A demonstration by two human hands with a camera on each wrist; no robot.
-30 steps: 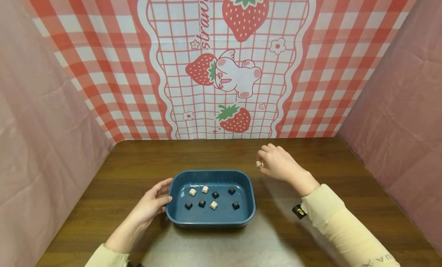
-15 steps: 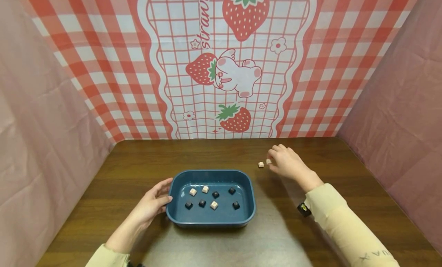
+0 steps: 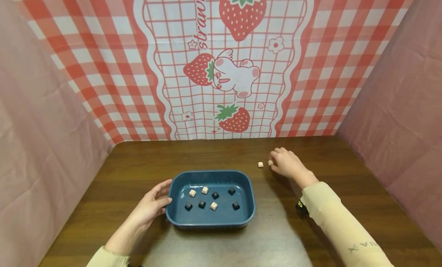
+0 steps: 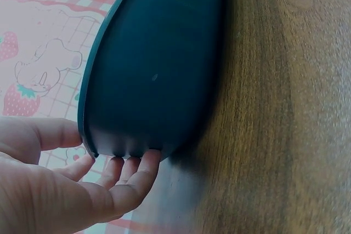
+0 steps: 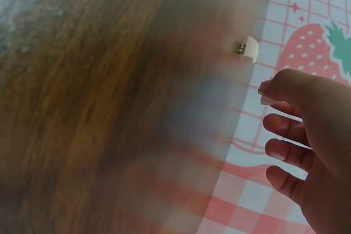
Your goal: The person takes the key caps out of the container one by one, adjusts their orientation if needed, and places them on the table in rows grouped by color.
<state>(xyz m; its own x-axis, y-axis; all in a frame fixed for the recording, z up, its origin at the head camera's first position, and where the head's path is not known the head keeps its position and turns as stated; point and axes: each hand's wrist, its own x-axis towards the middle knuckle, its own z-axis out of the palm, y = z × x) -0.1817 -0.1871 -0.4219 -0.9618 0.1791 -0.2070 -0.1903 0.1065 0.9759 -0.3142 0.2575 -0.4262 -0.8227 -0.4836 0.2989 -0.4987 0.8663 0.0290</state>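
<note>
My left hand [image 3: 150,205] grips the left end of a blue rectangular tray [image 3: 210,224]. In the left wrist view, its fingertips lie against the outer end wall and the thumb is at the rim. Several black and white keycaps lie apart inside the tray, among them a white keycap [image 3: 214,206] and a black keycap [image 3: 236,206]. To the right of the tray, my right hand [image 3: 288,164] pinches a white keycap [image 3: 271,163] between thumb and index finger, low over the table. Another white keycap [image 3: 260,165] rests on the table just left of those fingertips.
The brown wooden table [image 3: 155,155] carries the tray near its middle. A red-and-white strawberry cloth [image 3: 235,86] hangs along the back edge, and pink cloths [image 3: 390,117] stand at both sides.
One white keycap, at my right fingers a second ago, now sits on the table. My right hand has shifted right and holds another white keycap, slightly lower. The left hand stays at the tray.
</note>
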